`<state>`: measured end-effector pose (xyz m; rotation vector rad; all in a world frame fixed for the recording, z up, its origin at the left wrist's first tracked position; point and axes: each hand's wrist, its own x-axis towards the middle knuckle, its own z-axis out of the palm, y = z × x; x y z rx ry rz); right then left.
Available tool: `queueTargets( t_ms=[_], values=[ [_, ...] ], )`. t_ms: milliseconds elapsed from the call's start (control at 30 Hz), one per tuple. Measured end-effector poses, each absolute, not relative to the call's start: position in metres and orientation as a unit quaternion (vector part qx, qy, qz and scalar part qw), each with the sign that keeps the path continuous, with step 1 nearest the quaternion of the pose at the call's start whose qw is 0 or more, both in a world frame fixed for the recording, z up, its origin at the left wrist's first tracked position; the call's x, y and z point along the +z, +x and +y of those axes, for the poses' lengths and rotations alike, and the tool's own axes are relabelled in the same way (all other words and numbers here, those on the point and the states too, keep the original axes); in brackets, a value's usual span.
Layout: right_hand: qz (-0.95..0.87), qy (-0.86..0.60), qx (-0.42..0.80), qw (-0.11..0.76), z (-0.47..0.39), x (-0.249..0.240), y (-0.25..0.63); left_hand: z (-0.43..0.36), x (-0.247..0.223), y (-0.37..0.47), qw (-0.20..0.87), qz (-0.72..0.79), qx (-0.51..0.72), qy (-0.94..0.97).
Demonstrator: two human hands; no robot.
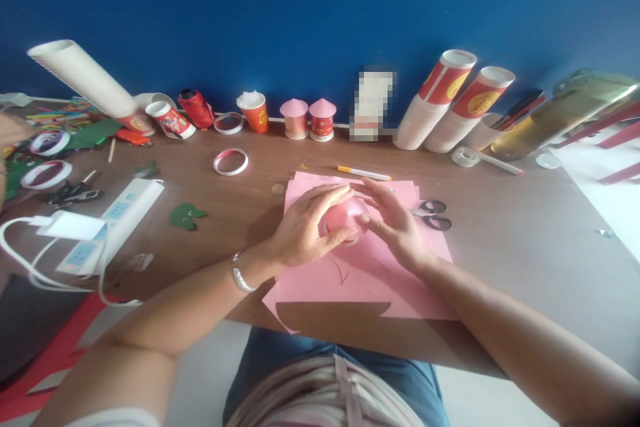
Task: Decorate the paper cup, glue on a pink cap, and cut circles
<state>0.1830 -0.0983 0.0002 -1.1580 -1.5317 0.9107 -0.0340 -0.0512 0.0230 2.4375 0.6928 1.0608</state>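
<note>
Both hands cup a small paper cup with a pink cone top (346, 215) from either side, above pink paper sheets (320, 284). My left hand (313, 222) has its fingers and thumb curved round the left side of the cone. My right hand (395, 224) curves round the right side, its thumb against the pink surface. The fingers hide much of the cup. Scissors with black handles (436, 214) lie at the right edge of the sheets, and a yellow and white pen (364, 173) lies beyond them.
Two cups with pink cone roofs (294, 120) stand near the blue wall. Tape rolls (231, 162), a power strip (114, 224) and green paper (187, 216) lie to the left. Stacked paper cups (434, 100) and a large bottle (560, 110) are at the back right.
</note>
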Motion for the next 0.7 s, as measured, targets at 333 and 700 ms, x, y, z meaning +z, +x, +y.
queueTargets(
  t_ms=[333, 700],
  values=[
    [-0.605, -0.465, 0.410, 0.500, -0.0985, 0.0024, 0.1837, -0.0523, 0.0255, -0.0332, 0.190, 0.259, 0.367, 0.873],
    [-0.579, -0.455, 0.453, 0.503, -0.0990, 0.0031, 0.1824, -0.0522, 0.0264, -0.0347, 0.191, 0.267, 0.359, 0.874]
  ],
)
